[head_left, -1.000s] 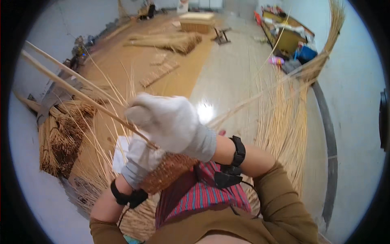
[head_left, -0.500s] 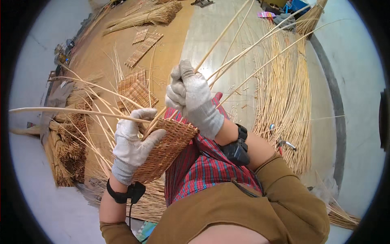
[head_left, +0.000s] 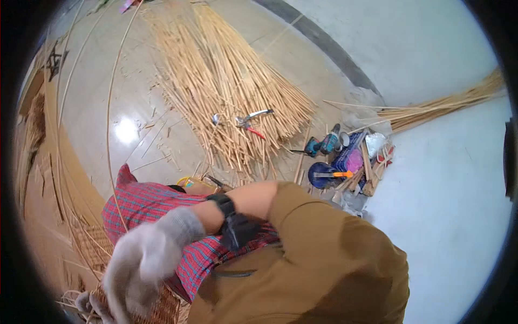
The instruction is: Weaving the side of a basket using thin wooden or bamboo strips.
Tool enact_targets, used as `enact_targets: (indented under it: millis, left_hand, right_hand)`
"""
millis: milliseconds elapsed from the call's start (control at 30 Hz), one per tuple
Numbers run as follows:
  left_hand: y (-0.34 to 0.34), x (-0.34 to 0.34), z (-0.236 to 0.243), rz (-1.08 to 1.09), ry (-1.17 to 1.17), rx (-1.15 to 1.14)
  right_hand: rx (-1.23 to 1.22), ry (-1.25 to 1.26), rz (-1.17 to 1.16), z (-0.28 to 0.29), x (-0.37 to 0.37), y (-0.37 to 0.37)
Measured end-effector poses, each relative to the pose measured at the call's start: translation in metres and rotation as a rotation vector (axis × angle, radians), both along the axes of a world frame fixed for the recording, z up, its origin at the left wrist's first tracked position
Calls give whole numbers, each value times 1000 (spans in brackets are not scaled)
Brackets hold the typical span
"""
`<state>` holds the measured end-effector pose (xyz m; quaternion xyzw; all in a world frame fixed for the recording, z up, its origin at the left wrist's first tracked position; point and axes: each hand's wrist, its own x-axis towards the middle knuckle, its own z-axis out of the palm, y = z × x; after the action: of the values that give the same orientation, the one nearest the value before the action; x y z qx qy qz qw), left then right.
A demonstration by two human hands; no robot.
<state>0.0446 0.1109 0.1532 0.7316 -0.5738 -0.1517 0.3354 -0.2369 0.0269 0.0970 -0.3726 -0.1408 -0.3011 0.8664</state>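
My right hand (head_left: 141, 264), in a pale work glove, is low at the left over a woven wicker piece (head_left: 167, 308). Motion blurs this hand, and its fingers point down and out of clear sight. Only some gloved fingers of my left hand (head_left: 89, 305) show at the lower left, bent at the edge of the weaving; the rest is hidden or cut off. Long thin rods (head_left: 111, 102) rise from the work in tall curves. Red plaid cloth (head_left: 156, 202) covers my lap beside it.
A thick spread of cut wicker rods (head_left: 226, 81) lies on the floor ahead, with red-handled pruning shears (head_left: 251, 123) on top. To the right are a teal power drill (head_left: 324, 143), a blue basket (head_left: 345, 156) and a blue round thing (head_left: 322, 175). Another rod bundle (head_left: 431, 112) leans there.
The view has swung to the right, so hands and weaving now sit at the lower left. My right hand has dropped from above the rods to close over the weaving.
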Motion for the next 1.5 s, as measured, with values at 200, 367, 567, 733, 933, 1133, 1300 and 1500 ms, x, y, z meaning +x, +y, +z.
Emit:
enact_targets:
  millis: [200,367,567,733,933,1133,1300,1500]
  left_hand:
    - [-13,-42,0,-30,-8,18]
    - [-13,-30,-4,-36,-7,31]
    - [-10,-19,1,-70,-15,23]
    - [-6,-14,-5,-67,18,40]
    - [-3,-3,-3,-85,14,38]
    - [0,-2,-9,-88,37,48]
    - [2,16,-15,-112,65,48]
    - [7,25,-15,-85,103,39]
  right_hand:
    - [-319,-210,-450,55,28,12]
    - [-409,-167,-525,47,32,18]
    - [-467,-152,-585,54,44,22]
    - [-492,-109,-580,49,54,29]
    - [-515,-102,-624,56,62,29]
    - [-573,-31,-633,52,65,30]
    - [-681,85,-725,74,55,3]
    - [-368,298,-1140,89,-61,-9]
